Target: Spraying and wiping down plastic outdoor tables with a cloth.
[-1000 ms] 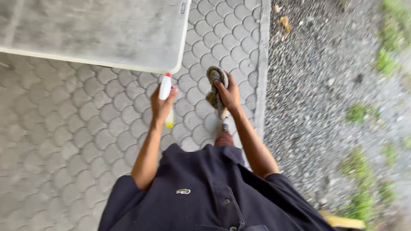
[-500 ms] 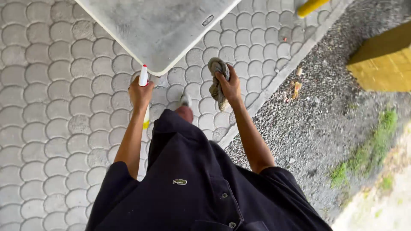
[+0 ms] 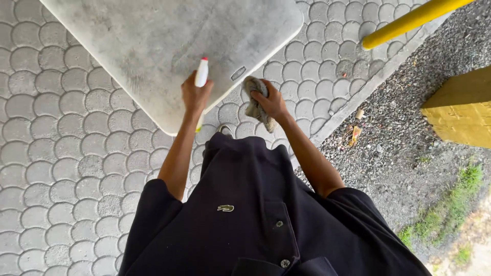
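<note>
Down low, a big grey table (image 3: pixel 153 46) stands on round paving stones (image 3: pixel 61 168). Near its front edge the left hand (image 3: pixel 195 96) grips a white spray bottle (image 3: pixel 201 76); I cannot tell what is inside. By the front corner, the right hand (image 3: pixel 272 102) squeezes a crumpled grey rag (image 3: pixel 254 99).

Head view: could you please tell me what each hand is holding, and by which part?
The left hand grips a white spray bottle with a red tip around its body; the right hand clutches a bunched grey cloth around its middle.

Single head-worn view, looking steeply down, close over torso, table (image 3: pixel 153 46), paving (image 3: pixel 61 168)
</note>
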